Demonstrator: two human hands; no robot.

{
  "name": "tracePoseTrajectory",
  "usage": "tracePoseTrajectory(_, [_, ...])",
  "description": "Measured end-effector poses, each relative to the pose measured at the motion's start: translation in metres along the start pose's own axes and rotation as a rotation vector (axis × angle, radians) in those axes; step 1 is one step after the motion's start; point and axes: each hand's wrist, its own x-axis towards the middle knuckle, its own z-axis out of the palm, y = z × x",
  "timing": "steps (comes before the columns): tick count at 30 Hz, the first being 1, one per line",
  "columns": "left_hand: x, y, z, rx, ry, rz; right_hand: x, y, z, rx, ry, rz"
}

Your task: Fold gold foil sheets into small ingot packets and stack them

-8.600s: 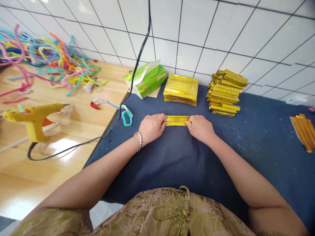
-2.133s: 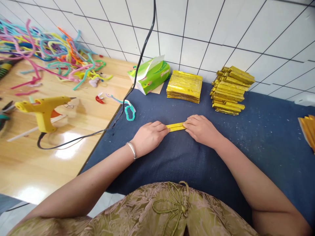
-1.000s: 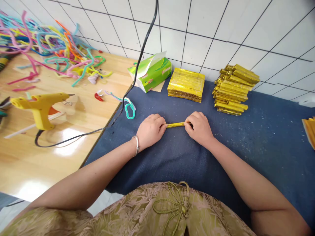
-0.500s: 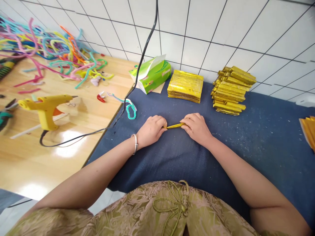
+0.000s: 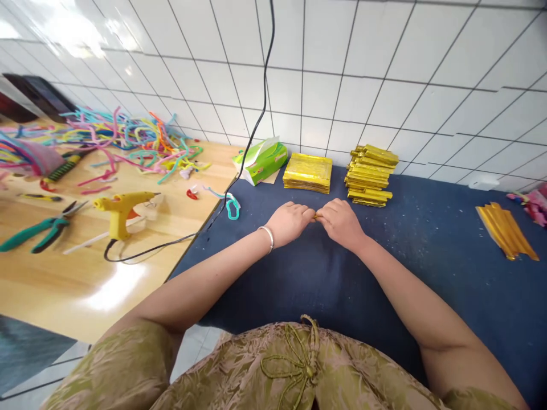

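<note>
Both my hands meet over the dark blue cloth point(image 5: 325, 285), closed round a narrow strip of folded gold paper point(image 5: 315, 216). Only a small bit of the strip shows between my fingers. My left hand point(image 5: 290, 224), with a silver bangle at the wrist, grips its left part. On the other side my right hand point(image 5: 342, 223) pinches it with thumb and fingers. Just beyond the hands sits a flat stack of gold paper point(image 5: 307, 171). To its right rises a pile of folded gold strips point(image 5: 371, 175).
A green tissue pack point(image 5: 262, 162) stands by the tiled wall, a black cord point(image 5: 264, 85) hanging past it. On the wooden table point(image 5: 171, 188) lie a yellow glue gun point(image 5: 122, 210), pliers point(image 5: 53, 228) and tangled pipe cleaners point(image 5: 141, 136). More gold strips point(image 5: 506, 230) lie far right.
My hands have come together along the gold strip, covering most of it. The view has shifted, bringing the pliers and the gold strips at right more fully into sight.
</note>
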Motion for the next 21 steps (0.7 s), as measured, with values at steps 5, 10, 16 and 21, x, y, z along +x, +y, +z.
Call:
tracePoseTrajectory(5, [0.057, 0.027, -0.022, -0.301, 0.201, -0.119, 0.004, 0.008, -0.062, 0.409, 0.312, 0.318])
tracePoseTrajectory(10, [0.089, 0.048, -0.027, -0.636, 0.387, -0.094, 0.003, 0.003, -0.107, 0.654, 0.327, 0.406])
tracePoseTrajectory(16, [0.093, 0.051, -0.006, -0.748, 0.427, -0.084, 0.003, 0.0, -0.119, 0.466, 0.32, 0.294])
tracePoseTrajectory(21, [0.087, 0.048, 0.008, -0.829, 0.359, -0.096, 0.005, 0.006, -0.101, 0.261, 0.358, 0.246])
